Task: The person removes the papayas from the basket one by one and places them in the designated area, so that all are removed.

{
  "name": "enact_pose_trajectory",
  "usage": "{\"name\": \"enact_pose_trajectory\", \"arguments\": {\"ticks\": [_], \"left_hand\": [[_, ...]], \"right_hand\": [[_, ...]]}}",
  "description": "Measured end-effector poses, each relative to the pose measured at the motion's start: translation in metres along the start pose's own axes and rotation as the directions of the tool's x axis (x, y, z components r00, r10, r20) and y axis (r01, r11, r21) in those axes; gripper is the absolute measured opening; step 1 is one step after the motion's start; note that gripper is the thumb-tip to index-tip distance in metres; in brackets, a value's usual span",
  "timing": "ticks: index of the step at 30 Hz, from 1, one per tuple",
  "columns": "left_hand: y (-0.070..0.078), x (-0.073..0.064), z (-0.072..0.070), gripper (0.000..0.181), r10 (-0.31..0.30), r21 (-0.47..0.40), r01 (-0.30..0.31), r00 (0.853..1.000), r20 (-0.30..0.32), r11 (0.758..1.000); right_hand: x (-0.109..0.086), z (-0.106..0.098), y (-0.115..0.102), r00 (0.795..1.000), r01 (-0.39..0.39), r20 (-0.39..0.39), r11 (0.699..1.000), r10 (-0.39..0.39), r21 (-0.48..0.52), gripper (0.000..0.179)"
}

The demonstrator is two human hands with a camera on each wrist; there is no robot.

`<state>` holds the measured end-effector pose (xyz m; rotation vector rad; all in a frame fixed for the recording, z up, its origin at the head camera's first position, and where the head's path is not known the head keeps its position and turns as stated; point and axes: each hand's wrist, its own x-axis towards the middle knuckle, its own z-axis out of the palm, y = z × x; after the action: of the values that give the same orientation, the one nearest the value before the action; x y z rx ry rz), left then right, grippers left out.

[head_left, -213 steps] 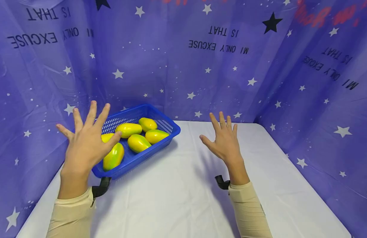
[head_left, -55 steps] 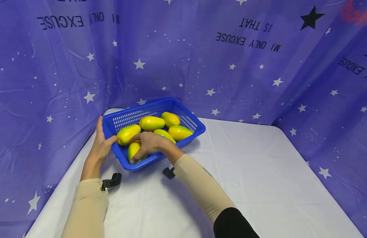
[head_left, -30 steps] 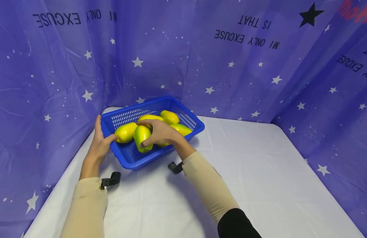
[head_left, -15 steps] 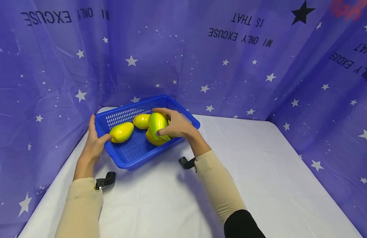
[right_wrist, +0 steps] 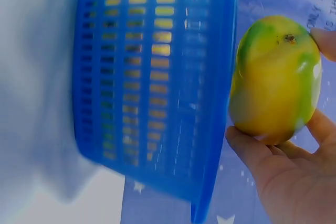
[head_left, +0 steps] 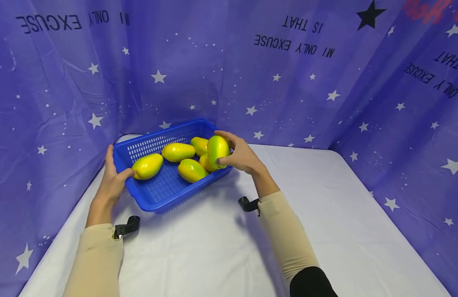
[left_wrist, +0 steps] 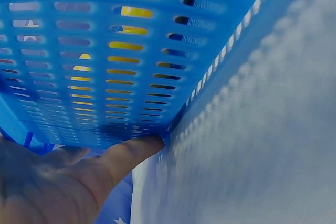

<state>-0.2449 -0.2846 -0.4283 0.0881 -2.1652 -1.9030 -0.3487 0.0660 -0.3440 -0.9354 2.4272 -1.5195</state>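
A blue plastic basket (head_left: 162, 189) with slotted walls holds several yellow-green mangoes, one of them a mango (head_left: 147, 166) by its left end. My left hand (head_left: 108, 185) grips that end, thumb over the rim and fingers along the outside. In the left wrist view a finger reaches along the slotted wall (left_wrist: 118, 85), low by the white cloth. My right hand (head_left: 247, 156) holds another mango (head_left: 218, 149) over the basket's right end, between thumb and fingers. The right wrist view shows this mango (right_wrist: 278, 82) raised beside the rim, its stem end towards the camera.
White cloth (head_left: 199, 251) covers the table under the basket. Purple curtains (head_left: 229, 82) with stars and lettering stand behind and at both sides. A black wrist mount (head_left: 249, 203) sticks out from the right sleeve, and another mount (head_left: 128, 226) from the left.
Both hands were spread apart at first. Then the left took the basket's end and the right picked a mango from its near-left part, lifting it rightward over the others. The left kept its grip.
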Motion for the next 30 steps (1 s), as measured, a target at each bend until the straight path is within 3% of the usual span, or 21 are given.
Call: {"name": "enact_pose_trajectory", "arguments": {"ticks": [11,18,25,30], "left_hand": [[-0.002,0.001,-0.001,0.092,0.005,-0.004,-0.005,1.000,-0.001,1.000],[-0.003,0.001,0.000,0.092,0.012,0.014,-0.012,1.000,-0.010,1.000],[-0.005,0.003,0.001,0.092,0.028,0.025,-0.028,1.000,-0.014,0.999],[-0.003,0.003,0.001,0.091,0.032,0.030,-0.031,0.999,-0.009,0.999]], "right_hand": [[-0.029,-0.036,-0.010,0.998,-0.040,-0.053,0.999,0.041,0.014,0.078],[-0.032,-0.053,0.026,0.992,-0.046,-0.121,0.999,0.046,0.006,0.078],[-0.046,-0.065,0.018,0.988,-0.055,-0.142,0.998,0.057,0.019,0.078],[-0.049,-0.076,0.039,0.985,-0.071,-0.157,0.997,0.077,0.041,0.077]]}}
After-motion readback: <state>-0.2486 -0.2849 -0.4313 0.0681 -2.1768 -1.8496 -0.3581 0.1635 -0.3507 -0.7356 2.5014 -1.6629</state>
